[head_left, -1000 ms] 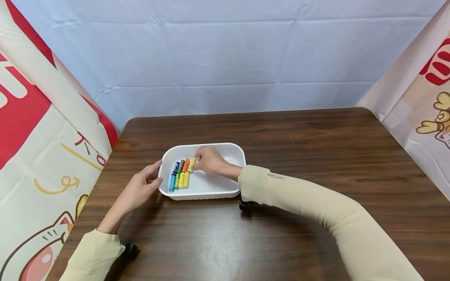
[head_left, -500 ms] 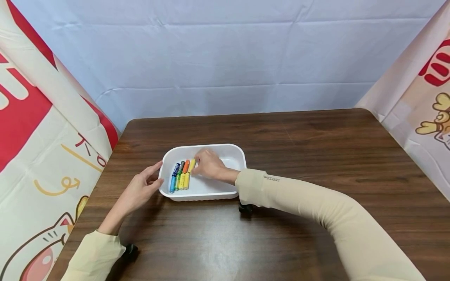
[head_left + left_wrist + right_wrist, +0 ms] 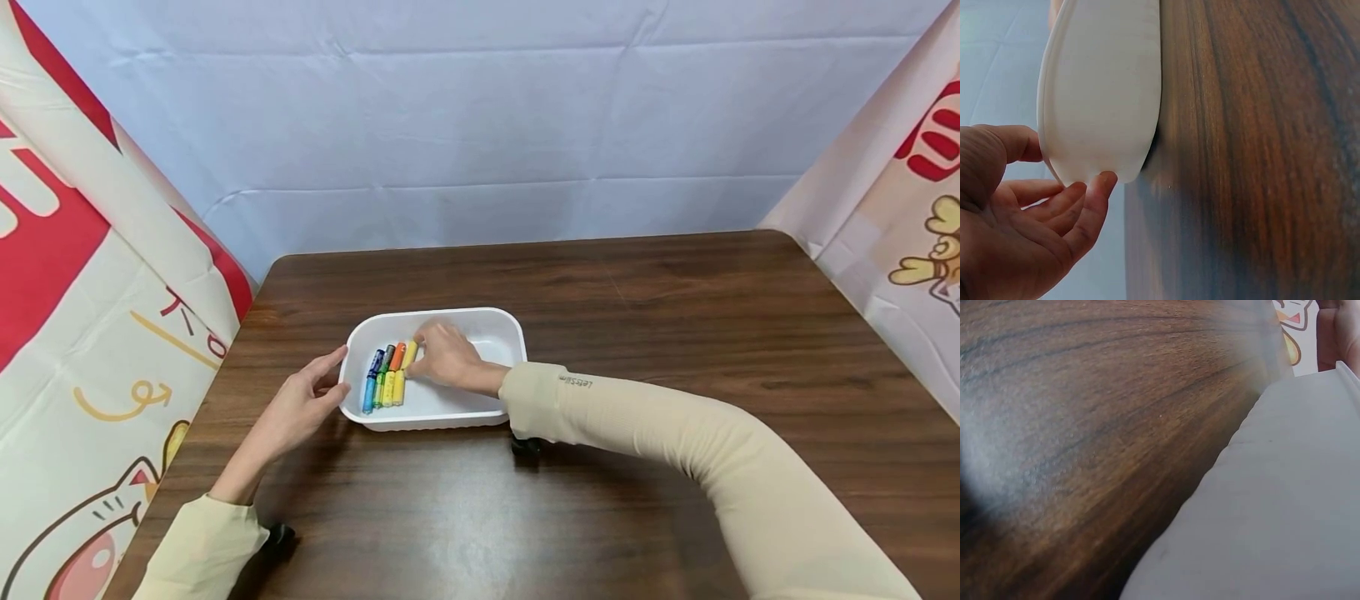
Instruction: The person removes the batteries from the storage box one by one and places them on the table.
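Observation:
A white plastic tray (image 3: 450, 406) stands on the table, with several small coloured cylinders that look like batteries (image 3: 389, 389) in two slanting rows at its left. My right hand (image 3: 448, 357) reaches inside. Its index finger and thumb pinch a yellow battery (image 3: 409, 355) at the right end of the back row, beside an orange one (image 3: 397, 357). My left hand (image 3: 300, 400) rests at the tray's left end, its thumb and fingers apart. In the left wrist view the fingertips (image 3: 1107, 178) touch the outside of the tray's end. The right wrist view shows mostly the tray's outer wall (image 3: 1272, 487).
The dark wood table (image 3: 675, 333) extends around the tray. A pale cloth (image 3: 480, 125) hangs behind it, and printed cloths (image 3: 90, 375) hang at both sides. Black wrist straps or mounts (image 3: 525, 444) sit under the sleeves.
My right fingers have shifted slightly, and the yellow battery now slants in line with the front row's yellow one. The left hand stays at the tray's end.

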Demonstrator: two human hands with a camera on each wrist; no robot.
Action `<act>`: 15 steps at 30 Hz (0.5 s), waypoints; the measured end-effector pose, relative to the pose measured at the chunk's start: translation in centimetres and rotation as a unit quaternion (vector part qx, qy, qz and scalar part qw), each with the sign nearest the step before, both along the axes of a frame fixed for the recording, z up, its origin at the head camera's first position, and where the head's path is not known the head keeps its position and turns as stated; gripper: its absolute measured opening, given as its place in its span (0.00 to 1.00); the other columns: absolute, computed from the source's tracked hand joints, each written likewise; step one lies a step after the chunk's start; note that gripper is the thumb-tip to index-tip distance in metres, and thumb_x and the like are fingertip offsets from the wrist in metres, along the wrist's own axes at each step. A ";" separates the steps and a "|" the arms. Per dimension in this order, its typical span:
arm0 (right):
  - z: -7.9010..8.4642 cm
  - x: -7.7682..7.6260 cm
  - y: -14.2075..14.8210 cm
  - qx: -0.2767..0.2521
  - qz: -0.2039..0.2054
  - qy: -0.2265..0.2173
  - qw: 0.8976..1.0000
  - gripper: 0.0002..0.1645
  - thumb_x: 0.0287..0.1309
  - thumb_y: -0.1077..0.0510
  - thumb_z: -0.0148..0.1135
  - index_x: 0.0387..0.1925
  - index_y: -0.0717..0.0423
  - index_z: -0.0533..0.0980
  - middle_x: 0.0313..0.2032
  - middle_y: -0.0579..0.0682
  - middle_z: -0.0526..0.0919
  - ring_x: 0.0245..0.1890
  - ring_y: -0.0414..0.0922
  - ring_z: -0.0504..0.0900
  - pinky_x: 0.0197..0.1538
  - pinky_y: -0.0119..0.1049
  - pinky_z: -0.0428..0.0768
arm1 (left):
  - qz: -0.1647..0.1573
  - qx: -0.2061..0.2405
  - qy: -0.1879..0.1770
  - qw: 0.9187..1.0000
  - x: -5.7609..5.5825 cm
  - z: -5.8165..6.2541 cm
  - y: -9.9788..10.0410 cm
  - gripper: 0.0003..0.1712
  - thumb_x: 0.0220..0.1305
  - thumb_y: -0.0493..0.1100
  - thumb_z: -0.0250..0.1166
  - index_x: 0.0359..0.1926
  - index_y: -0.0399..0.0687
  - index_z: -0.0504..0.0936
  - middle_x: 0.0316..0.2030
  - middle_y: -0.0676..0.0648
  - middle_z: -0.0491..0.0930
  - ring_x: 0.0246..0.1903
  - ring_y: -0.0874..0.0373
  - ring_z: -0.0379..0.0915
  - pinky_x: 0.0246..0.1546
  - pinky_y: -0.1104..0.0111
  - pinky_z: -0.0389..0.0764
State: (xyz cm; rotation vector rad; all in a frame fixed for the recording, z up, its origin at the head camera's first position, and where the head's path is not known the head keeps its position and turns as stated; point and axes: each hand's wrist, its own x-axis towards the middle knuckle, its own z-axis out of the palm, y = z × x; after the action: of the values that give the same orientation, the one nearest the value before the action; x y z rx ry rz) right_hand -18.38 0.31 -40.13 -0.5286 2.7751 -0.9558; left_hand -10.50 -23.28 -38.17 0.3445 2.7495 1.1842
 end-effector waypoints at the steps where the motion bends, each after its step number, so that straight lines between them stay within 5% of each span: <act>1: 0.0 0.0 0.0 0.000 0.001 0.001 1.000 0.28 0.50 0.54 0.82 0.51 0.63 0.84 0.49 0.55 0.86 0.42 0.46 0.79 0.46 0.37 0.79 | 0.000 0.000 0.000 1.000 0.0 0.0 0.0 0.35 0.75 0.36 0.61 0.78 0.35 0.61 0.72 0.30 0.64 0.57 0.36 0.76 0.56 0.46 0.79; 8: 0.0 0.1 -0.1 0.022 0.006 0.006 1.000 0.27 0.53 0.53 0.81 0.53 0.61 0.83 0.50 0.54 0.86 0.40 0.45 0.79 0.42 0.35 0.78 | 0.000 0.000 0.005 1.000 0.1 0.0 0.1 0.35 0.75 0.36 0.60 0.78 0.35 0.61 0.72 0.30 0.65 0.57 0.37 0.77 0.55 0.45 0.79; 15: 0.1 0.3 -0.1 0.051 -0.002 0.004 0.999 0.18 0.52 0.55 0.80 0.41 0.58 0.82 0.35 0.49 0.80 0.31 0.43 0.75 0.29 0.31 0.71 | 0.003 0.003 0.002 1.000 0.1 0.1 0.1 0.35 0.75 0.36 0.60 0.78 0.35 0.61 0.72 0.30 0.64 0.57 0.36 0.77 0.55 0.47 0.80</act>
State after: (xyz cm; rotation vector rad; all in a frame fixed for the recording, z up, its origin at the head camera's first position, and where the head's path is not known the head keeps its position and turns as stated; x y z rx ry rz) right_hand -18.06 0.17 -40.00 -0.5134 2.8152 -0.8089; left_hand -10.38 -23.13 -38.10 0.3396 2.7531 1.1942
